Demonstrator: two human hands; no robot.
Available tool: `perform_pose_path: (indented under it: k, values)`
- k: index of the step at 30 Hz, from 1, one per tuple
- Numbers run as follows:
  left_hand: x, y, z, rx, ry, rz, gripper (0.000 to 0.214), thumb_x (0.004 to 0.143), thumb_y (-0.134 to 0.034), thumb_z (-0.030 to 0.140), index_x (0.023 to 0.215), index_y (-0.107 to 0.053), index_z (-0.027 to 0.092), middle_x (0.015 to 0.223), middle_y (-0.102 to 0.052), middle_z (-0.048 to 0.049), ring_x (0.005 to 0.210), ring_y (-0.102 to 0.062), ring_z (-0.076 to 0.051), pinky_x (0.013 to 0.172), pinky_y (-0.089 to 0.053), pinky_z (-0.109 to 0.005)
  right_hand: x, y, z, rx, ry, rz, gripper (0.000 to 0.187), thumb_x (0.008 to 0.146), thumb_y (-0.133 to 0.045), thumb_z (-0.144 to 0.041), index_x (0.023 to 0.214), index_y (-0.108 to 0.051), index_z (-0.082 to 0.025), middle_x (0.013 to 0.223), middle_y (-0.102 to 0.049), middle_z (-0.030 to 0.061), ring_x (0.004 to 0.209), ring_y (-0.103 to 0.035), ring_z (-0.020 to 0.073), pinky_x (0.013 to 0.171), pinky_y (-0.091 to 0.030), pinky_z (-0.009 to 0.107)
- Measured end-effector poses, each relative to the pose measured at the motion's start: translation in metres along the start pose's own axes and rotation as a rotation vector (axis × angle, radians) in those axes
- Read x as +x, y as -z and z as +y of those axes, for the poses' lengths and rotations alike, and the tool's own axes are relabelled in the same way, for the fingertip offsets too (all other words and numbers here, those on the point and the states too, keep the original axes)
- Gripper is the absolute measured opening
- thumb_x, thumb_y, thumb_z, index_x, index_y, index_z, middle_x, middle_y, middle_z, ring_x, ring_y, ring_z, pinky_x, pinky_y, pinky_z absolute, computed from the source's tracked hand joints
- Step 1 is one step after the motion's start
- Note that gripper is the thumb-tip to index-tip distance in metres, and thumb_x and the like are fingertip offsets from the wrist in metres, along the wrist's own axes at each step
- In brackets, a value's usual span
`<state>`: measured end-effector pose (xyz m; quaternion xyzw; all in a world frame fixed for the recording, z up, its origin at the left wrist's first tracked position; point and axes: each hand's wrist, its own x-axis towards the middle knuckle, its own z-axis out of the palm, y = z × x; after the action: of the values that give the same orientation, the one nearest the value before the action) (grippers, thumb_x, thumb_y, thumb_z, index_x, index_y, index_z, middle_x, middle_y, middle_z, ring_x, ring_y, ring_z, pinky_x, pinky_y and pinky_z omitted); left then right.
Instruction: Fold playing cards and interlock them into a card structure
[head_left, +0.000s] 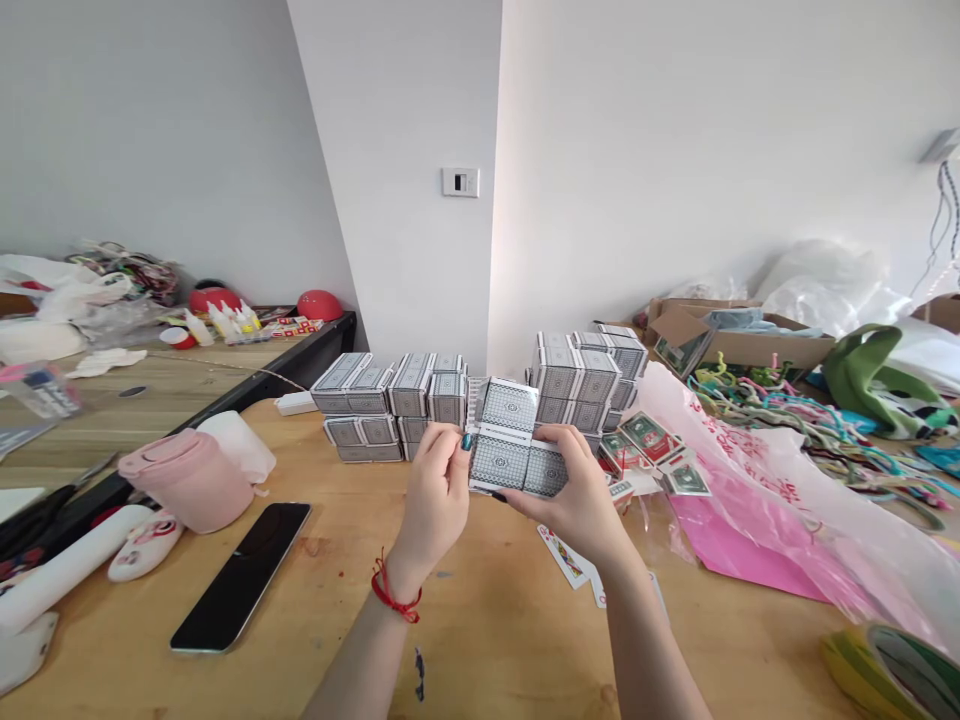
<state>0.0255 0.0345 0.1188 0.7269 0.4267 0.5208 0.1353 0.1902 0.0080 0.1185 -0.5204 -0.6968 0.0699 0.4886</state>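
Observation:
My left hand (435,495) and my right hand (576,498) together hold a block of grey patterned card boxes (510,450) just above the wooden table (495,620). Both hands are closed on it, the left pinching its left end, the right cupping its right side and underside. A red string is tied round my left wrist. Behind the held block stand two stacks of the same boxes, one at the left (390,405) and one at the right (589,380). Loose playing cards (566,555) lie under my right forearm.
A black phone (241,575) lies face up at the left, beside a pink tipped-over cup (187,480) and white items. A pink plastic bag (757,510) and small green card packs (652,450) sit at the right. Cardboard boxes (739,340), coloured cords and clutter fill the far right.

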Motion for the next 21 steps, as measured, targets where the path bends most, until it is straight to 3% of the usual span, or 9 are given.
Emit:
perform_pose_path:
  k: [12,16,18,21]
  values:
    - [-0.001,-0.001,0.002,-0.123,0.135,-0.017,0.019,0.087,-0.035,0.026,0.075,-0.048,0.019,0.079,-0.047,-0.0028,0.073,-0.045,-0.014,0.065,-0.038,-0.025,0.001,0.004,0.012,0.035,-0.036,-0.063,0.05,0.058,-0.071,-0.038,0.1,-0.047,-0.023,0.099,-0.052,0.0055,0.095,-0.049,0.024,0.082,-0.042,0.039]
    - [0.0,0.0,-0.002,-0.348,0.248,0.054,0.019,0.082,-0.045,0.033,0.071,-0.05,0.018,0.076,-0.05,-0.0017,0.07,-0.049,-0.013,0.062,-0.039,-0.024,0.0,0.002,0.021,0.164,-0.067,-0.137,0.05,0.06,-0.071,-0.039,0.103,-0.05,-0.022,0.107,-0.049,0.0073,0.101,-0.048,0.0236,0.083,-0.045,0.038]
    - [0.0,-0.001,-0.005,-0.515,0.366,0.051,0.016,0.078,-0.053,0.034,0.08,-0.051,0.019,0.079,-0.054,-0.0008,0.07,-0.052,-0.012,0.062,-0.041,-0.024,0.0,-0.003,0.025,0.265,-0.097,-0.167,0.045,0.063,-0.07,-0.04,0.1,-0.052,-0.022,0.11,-0.048,0.0082,0.103,-0.048,0.023,0.079,-0.048,0.035]
    - [0.0,-0.004,-0.007,-0.729,0.532,-0.007,0.032,0.07,-0.064,0.031,0.097,-0.049,0.021,0.092,-0.06,-0.0018,0.079,-0.057,-0.014,0.065,-0.045,-0.025,-0.001,-0.013,0.029,0.362,-0.148,-0.154,0.042,0.065,-0.068,-0.04,0.099,-0.053,-0.021,0.107,-0.05,0.0077,0.101,-0.051,0.0215,0.078,-0.05,0.034]
